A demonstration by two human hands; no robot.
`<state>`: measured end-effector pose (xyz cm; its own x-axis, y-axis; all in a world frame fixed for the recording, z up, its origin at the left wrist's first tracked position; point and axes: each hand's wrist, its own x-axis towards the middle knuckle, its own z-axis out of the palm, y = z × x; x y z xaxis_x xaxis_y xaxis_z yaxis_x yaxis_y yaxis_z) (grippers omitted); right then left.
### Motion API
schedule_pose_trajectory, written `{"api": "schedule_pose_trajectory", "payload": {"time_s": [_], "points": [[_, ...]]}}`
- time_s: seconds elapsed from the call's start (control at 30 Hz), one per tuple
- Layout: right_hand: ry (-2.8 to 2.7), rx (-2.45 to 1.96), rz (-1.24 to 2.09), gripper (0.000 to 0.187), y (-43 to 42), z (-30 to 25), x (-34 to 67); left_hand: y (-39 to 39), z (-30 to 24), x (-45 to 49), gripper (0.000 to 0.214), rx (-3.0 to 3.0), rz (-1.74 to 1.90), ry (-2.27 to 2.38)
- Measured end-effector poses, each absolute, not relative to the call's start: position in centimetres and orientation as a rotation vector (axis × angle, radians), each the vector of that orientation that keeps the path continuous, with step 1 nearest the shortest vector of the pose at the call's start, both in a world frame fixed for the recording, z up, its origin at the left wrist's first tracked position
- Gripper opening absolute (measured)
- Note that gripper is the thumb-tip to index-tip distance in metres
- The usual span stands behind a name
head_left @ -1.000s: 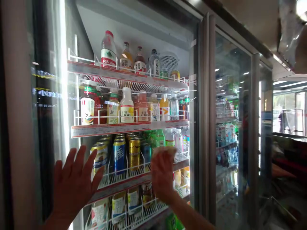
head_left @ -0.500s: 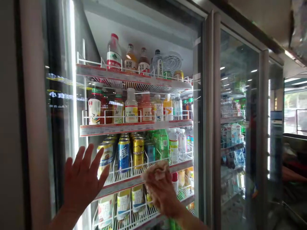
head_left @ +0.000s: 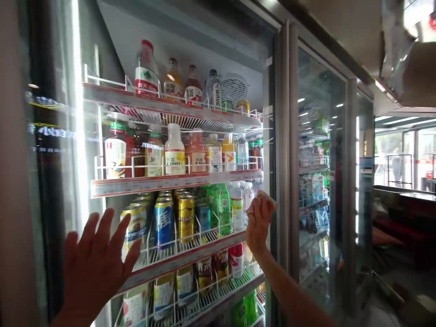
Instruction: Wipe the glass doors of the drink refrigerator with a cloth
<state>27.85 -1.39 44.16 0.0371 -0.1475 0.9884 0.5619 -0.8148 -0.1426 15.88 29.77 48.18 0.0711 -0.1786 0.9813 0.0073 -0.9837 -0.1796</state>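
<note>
Your right grip [head_left: 258,227] holds crumpled cloth [head_left: 271,202], up at glass door [head_left: 204,27], bottles [head_left: 236,206] behind it. Your left grip [head_left: 97,265] spread wide, lower left of right one, cans [head_left: 164,223] behind, rightward. Lit shelves [head_left: 184,260] behind both; second cooler [head_left: 322,77] right of right grip, bright windows [head_left: 425,141] farther right.

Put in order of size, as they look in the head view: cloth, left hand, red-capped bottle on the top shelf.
Largest first:
1. Left hand
2. Red-capped bottle
3. Cloth, counting only its visible part
</note>
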Motion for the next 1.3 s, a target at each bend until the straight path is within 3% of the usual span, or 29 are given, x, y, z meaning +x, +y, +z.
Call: {"api": "schedule_pose_trajectory", "payload": {"time_s": [0.07, 0.23, 0.43, 0.6, 0.83, 1.03, 1.2, 1.3], "points": [[-0.368, -1.812, -1.802, 0.053, -0.2, 43.3, 27.4, 29.8, 48.2, 15.9, 0.069, -2.193, -2.047, 0.188], [-1.31, -2.149, -1.63, 0.054, 2.6, 38.9, 23.7, 30.1, 48.2, 16.2, 0.066, -2.17, -2.097, 0.208], [-0.569, -1.931, -1.812, 0.057, -0.6, 43.5, 25.6, 30.2, 48.2, 16.9, 0.064, -2.148, -2.171, 0.253], [-1.255, -2.152, -1.68, 0.053, 1.0, 43.2, 24.5, 30.3, 48.1, 17.0, 0.064, -2.208, -2.208, 0.316], [-0.575, -1.879, -1.823, 0.051, 0.2, 46.0, 26.5, 30.1, 48.0, 16.6, 0.067, -2.218, -2.159, 0.253], [-1.458, -2.152, -1.692, 0.051, 2.6, 41.8, 23.5, 30.3, 48.1, 16.6, 0.065, -2.139, -2.169, 0.295], [-0.805, -1.961, -1.814, 0.056, 2.9, 47.6, 25.2, 30.2, 48.3, 16.4, 0.071, -2.079, -2.127, 0.297], [-1.251, -2.026, -1.817, 0.057, 4.6, 49.1, 25.1, 30.0, 48.2, 16.1, 0.071, -2.103, -2.094, 0.283]]}}
